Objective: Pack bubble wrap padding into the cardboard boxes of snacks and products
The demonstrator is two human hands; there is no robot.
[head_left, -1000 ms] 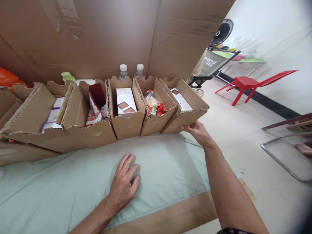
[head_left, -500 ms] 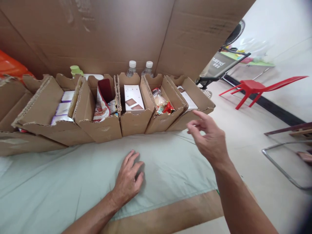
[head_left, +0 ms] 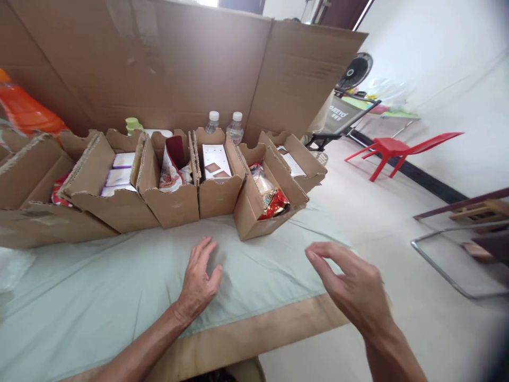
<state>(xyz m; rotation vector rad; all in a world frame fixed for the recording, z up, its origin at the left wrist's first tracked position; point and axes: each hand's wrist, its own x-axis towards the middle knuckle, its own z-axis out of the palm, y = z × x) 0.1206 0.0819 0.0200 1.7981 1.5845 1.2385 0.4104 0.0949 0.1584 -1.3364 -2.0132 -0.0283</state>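
Note:
My left hand (head_left: 199, 281) lies flat on the pale green cloth (head_left: 119, 297), fingers stretched out, holding nothing. My right hand (head_left: 352, 284) hovers over the table's right edge with fingers loosely curled and apart, empty. In front of them stands a row of open cardboard boxes. The box with red snack packets (head_left: 258, 209) sits out of line, nearer to me and turned. To its right is the end box with a white carton (head_left: 300, 164). Left of it stand the box with a white and brown carton (head_left: 214, 183) and the box with a red pouch (head_left: 169, 191).
More boxes (head_left: 107, 191) with purple packs fill the left side. Two water bottles (head_left: 223, 126) stand behind the row against a tall cardboard sheet (head_left: 159, 63). On the floor to the right are a red chair (head_left: 392, 148), a fan (head_left: 353, 71) and a metal frame (head_left: 449, 265).
My right hand let go of the end box and drew back toward me. The snack box now stands forward and turned. My left hand stayed on the cloth.

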